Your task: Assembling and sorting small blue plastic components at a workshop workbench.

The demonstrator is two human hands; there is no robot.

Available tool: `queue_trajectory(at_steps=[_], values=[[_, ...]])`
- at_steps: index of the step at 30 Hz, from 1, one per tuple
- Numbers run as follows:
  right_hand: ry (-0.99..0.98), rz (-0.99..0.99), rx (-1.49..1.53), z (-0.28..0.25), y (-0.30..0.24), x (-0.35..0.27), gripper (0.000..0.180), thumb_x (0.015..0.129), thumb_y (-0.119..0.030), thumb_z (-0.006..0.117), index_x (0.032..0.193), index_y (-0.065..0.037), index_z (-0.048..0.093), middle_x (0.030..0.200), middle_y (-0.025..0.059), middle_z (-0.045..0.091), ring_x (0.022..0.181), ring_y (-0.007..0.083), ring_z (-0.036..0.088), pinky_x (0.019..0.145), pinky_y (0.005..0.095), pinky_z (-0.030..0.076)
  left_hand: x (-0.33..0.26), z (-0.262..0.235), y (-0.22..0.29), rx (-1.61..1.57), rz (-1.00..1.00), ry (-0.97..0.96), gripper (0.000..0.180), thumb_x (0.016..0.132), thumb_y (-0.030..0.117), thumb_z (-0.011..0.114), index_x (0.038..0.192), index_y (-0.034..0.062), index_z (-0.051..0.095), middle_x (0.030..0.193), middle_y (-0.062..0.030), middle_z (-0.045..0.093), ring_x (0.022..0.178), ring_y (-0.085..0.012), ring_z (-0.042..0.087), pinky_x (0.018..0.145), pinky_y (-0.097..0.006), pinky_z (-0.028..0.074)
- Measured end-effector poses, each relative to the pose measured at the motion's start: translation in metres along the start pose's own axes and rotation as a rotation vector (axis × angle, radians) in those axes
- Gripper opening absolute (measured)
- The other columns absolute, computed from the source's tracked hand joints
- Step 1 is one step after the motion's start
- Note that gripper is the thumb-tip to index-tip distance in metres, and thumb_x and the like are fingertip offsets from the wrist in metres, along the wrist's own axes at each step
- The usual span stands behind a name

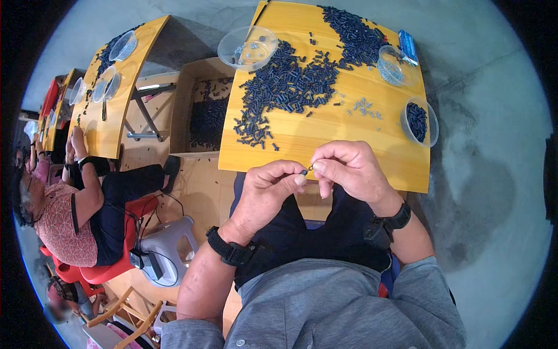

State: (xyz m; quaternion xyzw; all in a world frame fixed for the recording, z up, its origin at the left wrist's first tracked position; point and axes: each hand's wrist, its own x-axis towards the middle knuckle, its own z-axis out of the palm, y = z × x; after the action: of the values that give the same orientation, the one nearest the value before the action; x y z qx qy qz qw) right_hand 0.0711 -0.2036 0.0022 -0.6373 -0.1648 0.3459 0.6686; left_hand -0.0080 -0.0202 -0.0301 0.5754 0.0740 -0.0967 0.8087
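My left hand (pixel 264 192) pinches a small black part (pixel 303 172) between thumb and forefinger, just off the near edge of the yellow table (pixel 302 139). Close against it, the thumb and forefinger of my right hand (pixel 353 170) grip a tiny metal loop-like piece (pixel 311 167). The two pieces meet or nearly meet; which, I cannot tell. Beyond my hands lies a wide heap of short black tubular parts (pixel 285 81). A few small silvery pieces (pixel 364 107) are scattered to the right of that heap.
Clear plastic bowls stand at the table's far left (pixel 248 49) and far right (pixel 390 70); another bowl (pixel 419 123) holds black parts. Behind it is a blue box (pixel 408 47). A cardboard box (pixel 200 110) of black parts sits at left, near a seated person (pixel 70 215).
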Motion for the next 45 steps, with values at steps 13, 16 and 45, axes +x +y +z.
queue_trajectory(at_steps=[13, 16, 45], values=[[-0.021, 0.011, -0.116, 0.004, -0.009, 0.003, 0.010, 0.091, -0.006, 0.055, 0.089, 0.000, 0.063, 0.070, 0.0017, 0.060, 0.056, 0.0071, 0.060, 0.050, 0.0209, 0.046, 0.001, 0.000, 0.000, 0.011, 0.011, -0.012, 0.011, 0.088, 0.003, 0.061, 0.096, -0.0020, 0.066, 0.083, -0.0017, 0.065, 0.075, -0.0071, 0.059, 0.069, -0.022, 0.049], [-0.073, -0.002, -0.268, 0.002, -0.017, 0.005, 0.012, 0.090, -0.005, 0.053, 0.085, 0.000, 0.062, 0.067, 0.0019, 0.060, 0.055, 0.0071, 0.059, 0.049, 0.0217, 0.046, 0.001, -0.001, -0.002, 0.040, -0.021, -0.018, 0.011, 0.088, 0.003, 0.060, 0.096, -0.0021, 0.066, 0.082, -0.0020, 0.065, 0.074, -0.0072, 0.059, 0.069, -0.022, 0.049], [-0.079, -0.357, -0.543, 0.009, -0.009, 0.011, 0.010, 0.088, -0.003, 0.052, 0.084, -0.001, 0.061, 0.063, 0.0064, 0.056, 0.054, 0.0117, 0.058, 0.049, 0.0256, 0.045, 0.003, -0.003, -0.001, -0.037, -0.026, -0.050, 0.011, 0.089, 0.003, 0.060, 0.098, -0.0015, 0.065, 0.085, -0.0034, 0.066, 0.072, -0.0083, 0.061, 0.067, -0.021, 0.051]])
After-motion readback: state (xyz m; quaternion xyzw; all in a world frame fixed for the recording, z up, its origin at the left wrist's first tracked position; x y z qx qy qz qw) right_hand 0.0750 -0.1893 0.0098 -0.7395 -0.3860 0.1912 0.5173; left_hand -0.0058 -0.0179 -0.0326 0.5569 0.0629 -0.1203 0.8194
